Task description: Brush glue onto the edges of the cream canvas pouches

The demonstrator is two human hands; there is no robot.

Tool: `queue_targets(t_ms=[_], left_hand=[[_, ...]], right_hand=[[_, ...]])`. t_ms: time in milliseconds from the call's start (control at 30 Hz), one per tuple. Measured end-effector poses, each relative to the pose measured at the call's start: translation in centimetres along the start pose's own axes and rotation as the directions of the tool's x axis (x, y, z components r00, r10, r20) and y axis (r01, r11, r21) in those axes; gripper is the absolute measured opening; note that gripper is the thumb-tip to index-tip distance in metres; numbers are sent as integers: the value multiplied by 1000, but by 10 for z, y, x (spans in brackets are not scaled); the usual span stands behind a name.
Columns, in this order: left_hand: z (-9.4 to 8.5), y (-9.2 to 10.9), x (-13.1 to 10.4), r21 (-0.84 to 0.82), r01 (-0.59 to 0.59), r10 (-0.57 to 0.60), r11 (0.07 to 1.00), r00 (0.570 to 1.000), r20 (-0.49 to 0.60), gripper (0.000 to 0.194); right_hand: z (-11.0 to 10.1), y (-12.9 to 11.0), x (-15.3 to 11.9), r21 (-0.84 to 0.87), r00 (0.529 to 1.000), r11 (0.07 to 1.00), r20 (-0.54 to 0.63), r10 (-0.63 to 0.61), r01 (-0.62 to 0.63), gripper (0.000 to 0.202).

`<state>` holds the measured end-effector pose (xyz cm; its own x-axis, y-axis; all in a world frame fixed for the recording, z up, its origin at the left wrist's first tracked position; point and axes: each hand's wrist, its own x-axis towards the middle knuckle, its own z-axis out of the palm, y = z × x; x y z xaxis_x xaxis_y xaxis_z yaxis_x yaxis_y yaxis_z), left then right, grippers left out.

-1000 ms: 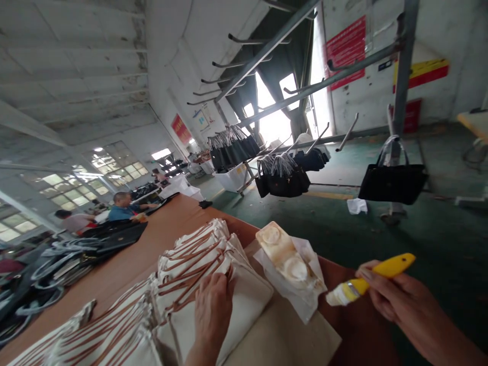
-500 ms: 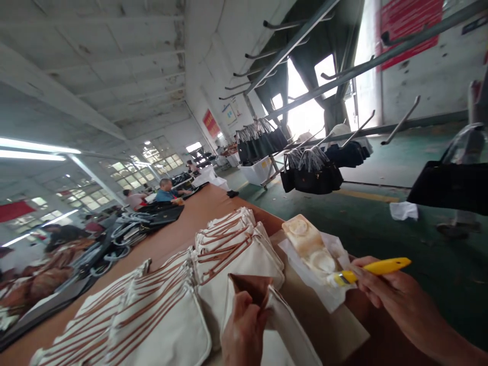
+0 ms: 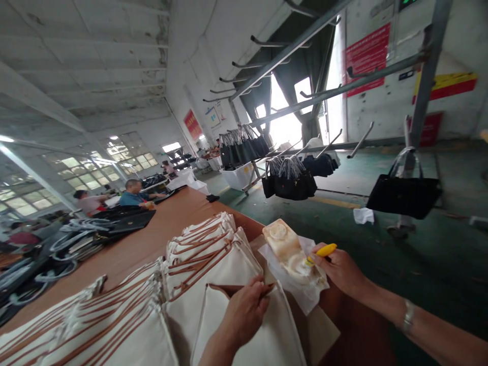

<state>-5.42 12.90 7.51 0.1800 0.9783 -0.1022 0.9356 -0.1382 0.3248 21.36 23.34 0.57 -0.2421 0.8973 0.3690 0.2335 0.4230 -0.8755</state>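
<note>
R hand (image 3: 340, 270) moved in; brush (image 3: 323, 252) now in tray (image 3: 288, 245).

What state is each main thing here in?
Brush: held in the right grip, tip at the tray
Tray: smeared with pale residue
Nearest cream bag: mouth partly open, edge in the left grip
Other cream bags: lying overlapped
Rack's black bags: hanging

The left hand (image 3: 246, 309) covers part of the cream bag (image 3: 281, 328), which the lower edge cuts off. The right hand (image 3: 340, 270) hides some of the brush (image 3: 327, 249).
</note>
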Motion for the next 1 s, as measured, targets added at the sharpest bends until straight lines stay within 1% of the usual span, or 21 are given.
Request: queue_targets(t_ms=[100, 167, 233, 367, 433, 500, 567, 633, 667, 767, 900, 933, 1000], left_hand=[[13, -4, 25, 63, 38, -43, 997, 996, 77, 21], [23, -8, 36, 72, 43, -50, 997, 993, 106, 31], [30, -10, 42, 83, 44, -55, 996, 989, 138, 41], [37, -10, 47, 124, 59, -82, 990, 979, 185, 39], [39, -8, 48, 146, 77, -103, 986, 978, 181, 41], [41, -6, 49, 165, 89, -116, 982, 980, 161, 41], [44, -4, 49, 178, 92, -118, 980, 983, 141, 40], [46, -2, 47, 185, 100, -124, 978, 984, 126, 39], [46, -1, 46, 188, 110, -133, 976, 984, 117, 38], [44, 3, 40, 185, 142, -160, 972, 983, 86, 35], [32, 6, 25, 137, 128, -140, 982, 987, 79, 23], [30, 7, 19, 114, 117, -127, 987, 988, 83, 23], [26, 8, 8, 55, 98, -103, 994, 990, 92, 28]], right_hand=[[12, 15, 7, -34, 1000, 999, 6, 0, 0, 33], [14, 17, 10, -46, 1000, 999, 19, -5, 6, 32], [12, 15, 11, -48, 999, 999, 34, -24, 25, 31], [3, 6, 9, -50, 994, 994, 64, -94, 97, 28], [0, 4, 3, -56, 987, 989, 97, -132, 138, 25], [-4, 2, -8, -65, 969, 978, 165, -184, 197, 20], [-8, -1, -20, -83, 934, 957, 256, -250, 279, 17], [-12, -5, -31, -88, 905, 936, 303, -300, 340, 19], [-14, -6, -34, -86, 906, 935, 292, -306, 343, 20], [-16, -5, -38, -76, 934, 947, 205, -291, 312, 22], [-18, -9, -42, -61, 949, 953, 134, -285, 295, 21], [-19, -13, -44, -50, 962, 964, 95, -255, 261, 20], [-21, -26, -49, -9, 990, 990, 6, -137, 137, 20]])
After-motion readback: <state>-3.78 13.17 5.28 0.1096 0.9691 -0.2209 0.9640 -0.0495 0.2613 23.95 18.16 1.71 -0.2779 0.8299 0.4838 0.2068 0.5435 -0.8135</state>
